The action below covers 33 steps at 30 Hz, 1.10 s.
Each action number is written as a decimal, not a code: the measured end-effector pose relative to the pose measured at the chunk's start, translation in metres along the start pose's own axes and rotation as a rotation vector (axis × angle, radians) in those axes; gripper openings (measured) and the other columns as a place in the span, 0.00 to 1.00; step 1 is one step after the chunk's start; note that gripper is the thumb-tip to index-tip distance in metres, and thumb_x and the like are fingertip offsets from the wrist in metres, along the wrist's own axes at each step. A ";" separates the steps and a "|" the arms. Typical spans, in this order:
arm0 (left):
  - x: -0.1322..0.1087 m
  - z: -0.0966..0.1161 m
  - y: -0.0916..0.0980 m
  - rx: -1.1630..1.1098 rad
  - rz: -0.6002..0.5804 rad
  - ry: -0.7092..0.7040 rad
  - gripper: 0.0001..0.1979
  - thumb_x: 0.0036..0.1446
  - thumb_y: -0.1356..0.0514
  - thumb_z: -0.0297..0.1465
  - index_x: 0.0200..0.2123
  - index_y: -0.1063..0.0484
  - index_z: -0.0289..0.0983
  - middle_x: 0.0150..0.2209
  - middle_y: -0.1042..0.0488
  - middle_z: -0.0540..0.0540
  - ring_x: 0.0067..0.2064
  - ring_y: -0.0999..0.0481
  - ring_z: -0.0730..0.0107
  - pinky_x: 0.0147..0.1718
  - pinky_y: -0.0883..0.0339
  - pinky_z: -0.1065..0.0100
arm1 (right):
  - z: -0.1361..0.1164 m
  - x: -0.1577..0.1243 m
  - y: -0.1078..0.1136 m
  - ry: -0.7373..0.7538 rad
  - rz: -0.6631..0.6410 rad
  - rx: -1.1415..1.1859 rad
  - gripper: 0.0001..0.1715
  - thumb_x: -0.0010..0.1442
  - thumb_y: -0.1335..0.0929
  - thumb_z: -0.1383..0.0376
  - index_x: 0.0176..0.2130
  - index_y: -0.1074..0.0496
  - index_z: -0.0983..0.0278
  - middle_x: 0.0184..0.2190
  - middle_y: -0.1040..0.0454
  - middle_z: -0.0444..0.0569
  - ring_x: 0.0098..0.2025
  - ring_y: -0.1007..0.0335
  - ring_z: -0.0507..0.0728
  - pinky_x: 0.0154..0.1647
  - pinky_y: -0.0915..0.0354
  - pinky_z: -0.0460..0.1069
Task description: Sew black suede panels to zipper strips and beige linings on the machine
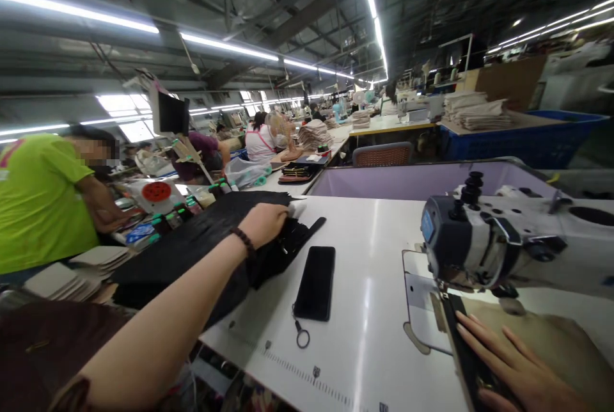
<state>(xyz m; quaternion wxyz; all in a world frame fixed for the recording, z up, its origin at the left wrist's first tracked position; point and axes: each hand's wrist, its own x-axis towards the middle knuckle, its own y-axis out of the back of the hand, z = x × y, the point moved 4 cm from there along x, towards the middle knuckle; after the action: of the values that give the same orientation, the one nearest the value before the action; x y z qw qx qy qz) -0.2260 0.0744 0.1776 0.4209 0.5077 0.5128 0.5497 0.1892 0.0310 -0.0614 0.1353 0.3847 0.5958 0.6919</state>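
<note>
My left hand point(263, 223) reaches over a stack of black material point(192, 245) on the left of the white table. Its fingers are curled closed at the stack's far end, beside a small white thing point(297, 207); what they grip is hidden. A black strip point(314, 228) sticks out from the pile there. My right hand point(513, 361) lies flat, fingers stretched, on a tan piece point(551, 335) and its black edge strip point(458, 341). This work lies under the head of a sewing machine point(480, 239), beside the metal needle plate point(425, 300).
A black phone point(314, 284) with a ring strap point(302, 336) lies mid-table point(359, 335). Behind the table is a lilac-lined bin point(384, 182). Thread spools point(163, 223) stand at left, near a co-worker in a lime shirt point(43, 201). A blue crate point(518, 143) is at back right.
</note>
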 end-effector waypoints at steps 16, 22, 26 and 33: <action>-0.159 0.205 -0.119 -0.212 -0.446 -0.847 0.34 0.52 0.41 0.37 0.59 0.49 0.35 0.61 0.52 0.33 0.61 0.53 0.47 0.54 0.52 0.42 | -0.019 0.026 0.046 -0.071 -0.296 0.243 0.31 0.59 0.41 0.62 0.60 0.49 0.66 0.61 0.52 0.58 0.62 0.55 0.61 0.59 0.54 0.64; -0.189 0.207 -0.134 -0.128 -0.469 -0.848 0.38 0.47 0.37 0.31 0.60 0.50 0.37 0.62 0.58 0.34 0.62 0.58 0.45 0.55 0.59 0.39 | -0.021 0.030 0.052 -0.116 -0.269 0.252 0.32 0.58 0.39 0.60 0.59 0.47 0.69 0.60 0.50 0.59 0.61 0.54 0.61 0.59 0.54 0.64; -0.164 0.198 -0.107 -0.539 -0.531 -0.768 0.23 0.58 0.49 0.28 0.57 0.43 0.43 0.61 0.48 0.44 0.61 0.47 0.58 0.57 0.55 0.47 | -0.023 0.032 0.057 -0.151 -0.318 0.276 0.30 0.59 0.40 0.61 0.58 0.45 0.70 0.60 0.49 0.61 0.61 0.53 0.62 0.59 0.54 0.65; -0.112 0.218 -0.096 -1.072 -0.605 -0.528 0.21 0.62 0.54 0.39 0.54 0.37 0.38 0.47 0.28 0.46 0.44 0.28 0.61 0.48 0.38 0.61 | -0.023 0.031 0.061 -0.151 -0.269 0.333 0.37 0.57 0.37 0.57 0.61 0.52 0.64 0.60 0.49 0.55 0.62 0.55 0.61 0.60 0.58 0.64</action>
<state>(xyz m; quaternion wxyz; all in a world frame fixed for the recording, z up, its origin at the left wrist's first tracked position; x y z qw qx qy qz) -0.0016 0.0059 0.0591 0.8618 0.1795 0.1682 0.4436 0.1694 0.0189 0.0070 0.2054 0.3697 0.7358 0.5289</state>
